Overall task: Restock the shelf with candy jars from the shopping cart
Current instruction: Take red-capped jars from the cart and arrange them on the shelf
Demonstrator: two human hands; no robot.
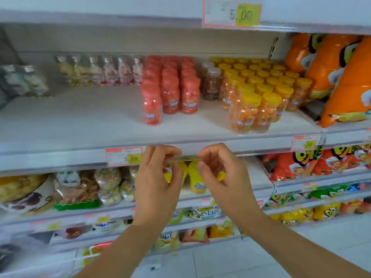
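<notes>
Both hands hang at the centre of the frame, just below the shelf's front edge. Your left hand (158, 177) and right hand (218, 173) each pinch one end of a thin strip (185, 158) with curled fingers; what the strip is cannot be told. Neither hand holds a jar. On the shelf (80, 121), red candy jars (170, 91) and yellow-lidded jars (261, 87) stand in rows at centre and right. Bare board runs across the left half, so I judge plenty of restocking remains. Your shopping cart is out of view.
</notes>
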